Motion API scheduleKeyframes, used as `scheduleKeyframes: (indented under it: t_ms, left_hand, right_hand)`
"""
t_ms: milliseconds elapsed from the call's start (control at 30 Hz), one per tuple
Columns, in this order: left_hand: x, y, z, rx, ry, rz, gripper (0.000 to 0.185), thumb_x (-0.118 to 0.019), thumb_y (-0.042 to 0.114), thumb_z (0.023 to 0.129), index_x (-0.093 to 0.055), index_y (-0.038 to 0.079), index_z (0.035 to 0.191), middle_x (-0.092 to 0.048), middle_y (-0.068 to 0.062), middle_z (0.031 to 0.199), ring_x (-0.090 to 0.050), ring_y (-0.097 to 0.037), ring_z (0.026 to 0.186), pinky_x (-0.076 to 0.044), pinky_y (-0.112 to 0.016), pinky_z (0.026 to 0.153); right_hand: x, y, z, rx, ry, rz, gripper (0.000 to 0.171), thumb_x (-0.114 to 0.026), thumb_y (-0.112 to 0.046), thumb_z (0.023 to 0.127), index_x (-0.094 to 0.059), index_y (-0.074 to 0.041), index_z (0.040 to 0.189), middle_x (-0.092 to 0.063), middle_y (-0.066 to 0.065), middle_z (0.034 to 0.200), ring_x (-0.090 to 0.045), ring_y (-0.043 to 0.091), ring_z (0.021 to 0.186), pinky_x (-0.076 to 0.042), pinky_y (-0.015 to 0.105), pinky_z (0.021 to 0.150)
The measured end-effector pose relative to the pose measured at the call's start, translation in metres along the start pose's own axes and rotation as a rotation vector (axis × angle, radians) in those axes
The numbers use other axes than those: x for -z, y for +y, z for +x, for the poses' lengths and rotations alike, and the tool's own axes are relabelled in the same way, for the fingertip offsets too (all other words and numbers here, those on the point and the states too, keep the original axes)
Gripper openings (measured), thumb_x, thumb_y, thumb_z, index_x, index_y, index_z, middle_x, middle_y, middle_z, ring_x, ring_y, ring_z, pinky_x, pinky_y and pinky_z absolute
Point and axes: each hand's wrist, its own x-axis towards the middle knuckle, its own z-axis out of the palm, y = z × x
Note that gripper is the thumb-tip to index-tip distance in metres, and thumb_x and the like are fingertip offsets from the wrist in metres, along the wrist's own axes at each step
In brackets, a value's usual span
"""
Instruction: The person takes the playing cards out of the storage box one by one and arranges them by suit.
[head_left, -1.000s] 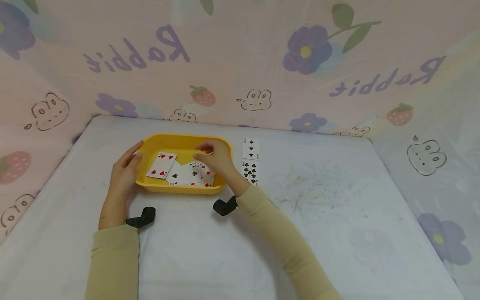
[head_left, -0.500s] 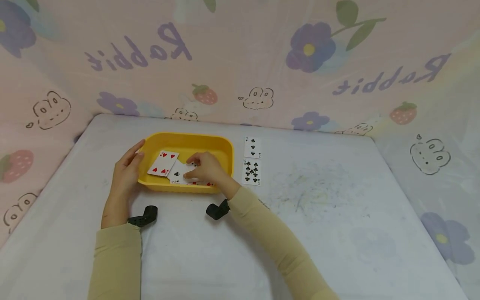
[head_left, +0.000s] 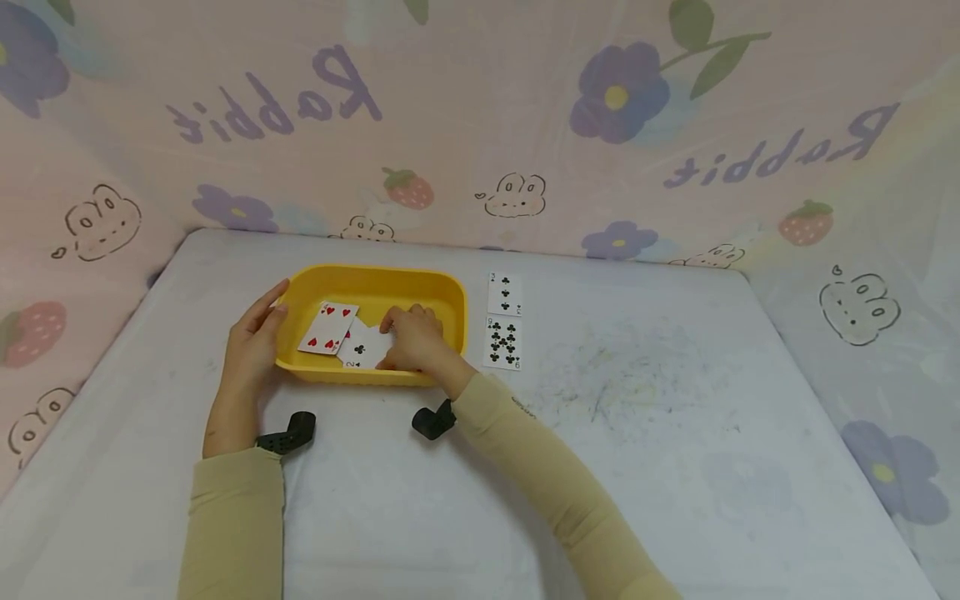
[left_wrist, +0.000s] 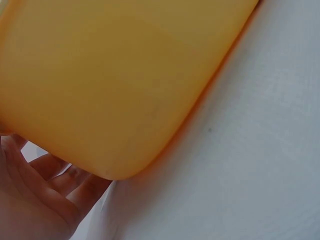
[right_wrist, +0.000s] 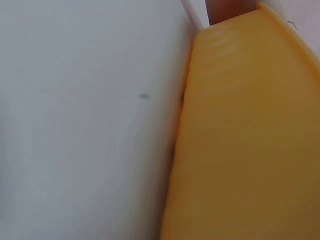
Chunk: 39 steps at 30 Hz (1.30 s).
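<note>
My left hand (head_left: 253,342) grips the left end of a yellow plastic tray (head_left: 375,273), thumb at the rim. In the left wrist view, the fingers of the left hand (left_wrist: 45,195) reach behind the tray's wall. Inside the tray, a four of hearts (head_left: 328,328) overlaps a two of clubs (head_left: 360,348). My right hand (head_left: 418,340) is down in the tray, thumb and index finger bent around playing cards at the right of the pile. Its palm hides most of those cards. Only the tray's outer wall (right_wrist: 250,130) fills the right wrist view, with the right fingers out of sight.
Right of the tray, a three of clubs (head_left: 505,293) lies above a nine of clubs (head_left: 502,342) on the white tabletop (head_left: 637,467). A patterned cloth wall (head_left: 465,100) rises behind. Black wrist cameras (head_left: 302,427) jut out from both wrists.
My right hand has lowered onto the cards and shifted slightly right, its fingers bending more. The four of hearts and two of clubs have slid a little right. The left hand keeps its hold.
</note>
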Motion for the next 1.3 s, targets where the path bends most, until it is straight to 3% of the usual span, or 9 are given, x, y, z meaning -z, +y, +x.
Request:
scheduleKeyframes:
  t_ms: [133, 267, 433, 567, 800, 1100, 1300]
  left_hand:
    - [0.0, 0.0, -0.002, -0.004, -0.013, -0.004, 0.043, -0.037, 0.04, 0.102, -0.039, 0.04, 0.145, -0.027, -0.001, 0.157, -0.03, -0.025, 0.139, -0.027, -0.041, 0.116]
    - [0.0, 0.001, -0.003, -0.014, -0.019, 0.011, 0.043, -0.036, 0.041, 0.102, -0.038, 0.041, 0.145, -0.03, -0.005, 0.156, -0.032, -0.025, 0.137, -0.029, -0.041, 0.115]
    - [0.002, 0.0, -0.003, -0.02, -0.019, 0.029, 0.043, -0.035, 0.043, 0.102, -0.037, 0.044, 0.144, -0.033, -0.008, 0.154, -0.034, -0.023, 0.132, -0.031, -0.04, 0.113]
    - [0.003, -0.001, -0.002, -0.026, -0.017, 0.035, 0.043, -0.036, 0.043, 0.101, -0.037, 0.044, 0.144, -0.034, -0.009, 0.153, -0.036, -0.021, 0.127, -0.033, -0.039, 0.112]
    - [0.001, -0.003, -0.002, -0.026, -0.022, 0.017, 0.043, -0.037, 0.042, 0.101, -0.038, 0.043, 0.144, -0.033, -0.008, 0.154, -0.037, -0.018, 0.126, -0.034, -0.038, 0.112]
    - [0.001, -0.003, -0.002, -0.008, -0.02, 0.03, 0.043, -0.035, 0.044, 0.101, -0.037, 0.045, 0.144, -0.033, -0.009, 0.154, -0.036, -0.021, 0.129, -0.033, -0.039, 0.112]
    - [0.001, -0.002, -0.002, -0.014, -0.021, 0.023, 0.043, -0.035, 0.042, 0.102, -0.037, 0.043, 0.145, -0.032, -0.008, 0.154, -0.038, -0.019, 0.127, -0.034, -0.039, 0.112]
  right_hand:
    - [0.002, 0.002, 0.0, -0.003, 0.012, 0.047, 0.036, -0.085, -0.027, 0.071, -0.059, -0.015, 0.094, -0.052, 0.001, 0.095, -0.043, 0.019, 0.094, -0.034, 0.027, 0.081]
    - [0.008, 0.007, 0.0, 0.044, 0.017, 0.192, 0.027, -0.079, -0.019, 0.079, -0.059, -0.01, 0.094, -0.056, 0.002, 0.091, -0.049, 0.016, 0.083, -0.039, 0.02, 0.07]
    - [0.021, 0.015, -0.005, 0.111, 0.03, 0.319, 0.024, -0.07, -0.016, 0.087, -0.058, -0.012, 0.108, -0.06, 0.004, 0.098, -0.053, 0.016, 0.086, -0.044, 0.019, 0.071]
    - [0.032, 0.023, -0.012, 0.144, 0.081, 0.381, 0.033, -0.063, -0.014, 0.092, -0.055, -0.017, 0.124, -0.059, 0.005, 0.106, -0.054, 0.017, 0.091, -0.047, 0.021, 0.074]
    - [0.044, 0.043, -0.028, 0.189, 0.159, 0.479, 0.056, -0.06, -0.005, 0.09, -0.042, -0.017, 0.141, -0.058, 0.011, 0.111, -0.061, 0.021, 0.084, -0.051, 0.023, 0.069]
    - [0.05, 0.066, -0.052, 0.113, 0.327, 0.685, 0.048, -0.067, -0.006, 0.087, -0.053, -0.016, 0.132, -0.053, 0.006, 0.099, -0.051, 0.012, 0.066, -0.045, 0.019, 0.063]
    - [0.049, 0.082, -0.068, 0.149, 0.395, 0.806, 0.047, -0.067, -0.003, 0.086, -0.054, -0.013, 0.13, -0.059, 0.01, 0.094, -0.061, 0.011, 0.068, -0.05, 0.021, 0.064]
